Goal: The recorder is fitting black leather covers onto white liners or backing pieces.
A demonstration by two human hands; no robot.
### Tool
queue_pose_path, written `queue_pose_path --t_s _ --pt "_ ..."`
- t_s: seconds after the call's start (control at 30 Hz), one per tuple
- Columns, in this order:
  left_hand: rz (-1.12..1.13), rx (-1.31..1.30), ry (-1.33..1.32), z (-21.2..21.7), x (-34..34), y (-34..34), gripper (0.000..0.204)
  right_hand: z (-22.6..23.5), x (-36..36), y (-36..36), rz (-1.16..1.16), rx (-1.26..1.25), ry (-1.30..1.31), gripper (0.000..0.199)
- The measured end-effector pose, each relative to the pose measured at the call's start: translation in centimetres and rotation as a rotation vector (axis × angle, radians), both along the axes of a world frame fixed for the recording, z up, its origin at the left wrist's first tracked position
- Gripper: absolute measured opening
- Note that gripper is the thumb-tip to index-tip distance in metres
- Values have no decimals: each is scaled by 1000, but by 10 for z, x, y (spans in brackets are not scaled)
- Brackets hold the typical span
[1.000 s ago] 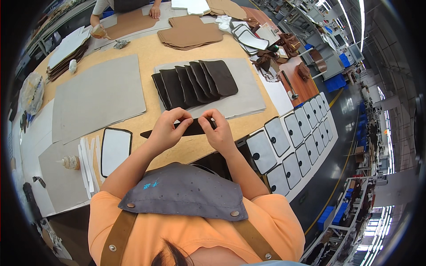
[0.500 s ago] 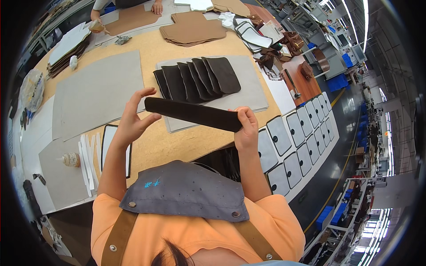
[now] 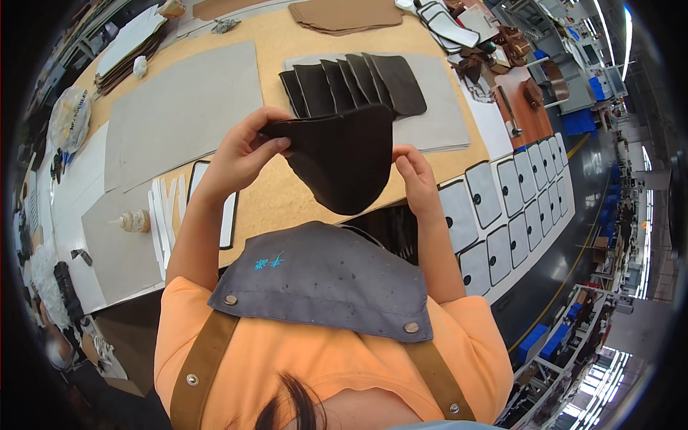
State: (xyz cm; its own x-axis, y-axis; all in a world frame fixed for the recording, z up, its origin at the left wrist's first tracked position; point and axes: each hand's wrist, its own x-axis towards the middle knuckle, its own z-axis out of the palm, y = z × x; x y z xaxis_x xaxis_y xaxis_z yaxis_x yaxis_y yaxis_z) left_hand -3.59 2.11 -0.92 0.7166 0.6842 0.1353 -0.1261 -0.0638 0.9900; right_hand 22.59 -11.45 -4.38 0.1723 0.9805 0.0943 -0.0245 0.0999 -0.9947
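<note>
A dark brown or black leather-like panel (image 3: 344, 161) with rounded corners is raised above the front of the table, its broad face turned toward me and its lower part bowed. My left hand (image 3: 254, 147) pinches its left edge between thumb and fingers. My right hand (image 3: 417, 178) is beside the panel's right edge, fingers loosely bent; whether the fingertips touch it is hard to make out. Beyond the panel, several similar dark panels (image 3: 398, 86) lie overlapped in a fanned row on a grey sheet (image 3: 448, 107).
A large grey sheet (image 3: 190, 107) covers the table's left part. White strips (image 3: 163, 222), a bottle (image 3: 132, 221) and a black-edged white panel (image 3: 228, 218) lie near me. Black-edged pale panels (image 3: 484, 201) stand in rows at right. Brown sheets (image 3: 347, 16) are stacked at the back.
The panel has turned from nearly edge-on to showing its broad face. My left hand has closed on its left edge, while my right hand has let go of its right end.
</note>
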Motion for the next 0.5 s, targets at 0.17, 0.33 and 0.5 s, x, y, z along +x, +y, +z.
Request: queue_pose_path --t_s 0.17,0.33,0.5 --pt "-56 191 195 11 9 -3 24 23 -20 19 66 42 -96 18" --pt "-86 241 270 13 6 -3 24 33 -23 24 122 132 -272 20" --pt "-88 238 265 15 8 -7 25 36 -26 24 113 179 -349 14"
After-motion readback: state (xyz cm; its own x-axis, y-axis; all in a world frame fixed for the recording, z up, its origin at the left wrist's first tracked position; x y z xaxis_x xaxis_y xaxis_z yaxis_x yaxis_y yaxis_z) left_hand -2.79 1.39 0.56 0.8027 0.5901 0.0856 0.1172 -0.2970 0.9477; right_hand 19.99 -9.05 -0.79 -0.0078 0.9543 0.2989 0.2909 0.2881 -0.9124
